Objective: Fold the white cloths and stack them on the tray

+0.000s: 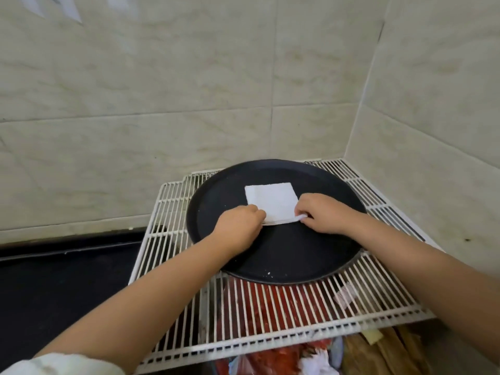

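Cloth: one folded white cloth (272, 203) lies flat near the middle of the round black tray (297, 255).
Left hand (238, 226): fingers pinch the cloth's near left corner.
Right hand (322, 213): fingers pinch its near right edge.
Progress: first cloth placed, judging by the tray; no other cloths in view.
Tray: rests on a white wire rack (297, 315).

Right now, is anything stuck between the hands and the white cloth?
No. The left hand and right hand already pinch the near edge of the cloth, which lies on the tray.

Tiled walls (189, 90) box in the round black tray (284, 255) behind and right; its lower-centre surface lies bare, left side open.
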A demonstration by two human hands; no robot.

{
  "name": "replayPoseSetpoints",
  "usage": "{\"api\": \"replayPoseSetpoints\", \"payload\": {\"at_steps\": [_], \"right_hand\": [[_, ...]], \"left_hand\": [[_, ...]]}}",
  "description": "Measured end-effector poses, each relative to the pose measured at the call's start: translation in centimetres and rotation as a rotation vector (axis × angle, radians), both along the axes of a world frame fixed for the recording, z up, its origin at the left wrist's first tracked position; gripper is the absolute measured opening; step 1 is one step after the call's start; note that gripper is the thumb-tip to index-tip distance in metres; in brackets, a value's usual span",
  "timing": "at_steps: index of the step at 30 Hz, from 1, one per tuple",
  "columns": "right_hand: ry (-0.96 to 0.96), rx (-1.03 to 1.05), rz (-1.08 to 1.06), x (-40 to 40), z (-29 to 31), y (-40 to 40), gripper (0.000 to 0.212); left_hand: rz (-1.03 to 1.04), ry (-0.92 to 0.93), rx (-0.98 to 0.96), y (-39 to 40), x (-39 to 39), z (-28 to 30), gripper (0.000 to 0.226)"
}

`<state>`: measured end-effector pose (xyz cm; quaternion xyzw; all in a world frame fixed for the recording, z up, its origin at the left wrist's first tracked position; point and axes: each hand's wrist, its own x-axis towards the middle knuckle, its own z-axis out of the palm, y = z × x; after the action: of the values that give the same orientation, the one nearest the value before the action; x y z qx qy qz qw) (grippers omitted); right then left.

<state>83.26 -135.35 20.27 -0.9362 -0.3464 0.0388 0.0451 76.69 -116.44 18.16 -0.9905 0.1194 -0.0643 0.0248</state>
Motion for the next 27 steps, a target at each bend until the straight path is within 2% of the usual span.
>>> {"api": "replayPoseSetpoints", "payload": {"at_steps": [3, 5, 8, 11, 16, 21, 27], "right_hand": [[-0.043, -0.135, 0.002, -1.2, 0.5, 0.3, 0.026], [-0.119, -0.173, 0.000, -2.4, 1.4, 1.4, 0.032], [-0.161, -0.008, 0.063, -5.0, 3.3, 5.3, 0.032], [-0.238, 0.114, 0.177, -8.7, 4.9, 11.3, 0.033], [-0.235, 0.284, 0.296, -19.0, 6.5, 23.2, 0.040], [-0.229, 0.328, 0.491, -32.9, 7.1, 36.2, 0.044], [-0.183, 0.416, 0.710, -49.4, 6.7, 49.5, 0.039]], "left_hand": [[0.044, -0.015, -0.033, -0.1, -1.3, 0.1, 0.027], [0.078, -0.088, 0.009, 0.6, -2.4, 0.8, 0.030], [0.197, -0.193, 0.102, 3.4, -5.0, 2.6, 0.030], [0.392, -0.222, 0.023, 8.5, -10.1, 4.1, 0.033], [0.627, -0.322, -0.051, 18.4, -24.7, 4.6, 0.028], [0.902, -0.278, 0.031, 26.7, -41.8, 5.8, 0.030], [1.305, -0.263, 0.092, 34.9, -59.9, 6.9, 0.035]]}}
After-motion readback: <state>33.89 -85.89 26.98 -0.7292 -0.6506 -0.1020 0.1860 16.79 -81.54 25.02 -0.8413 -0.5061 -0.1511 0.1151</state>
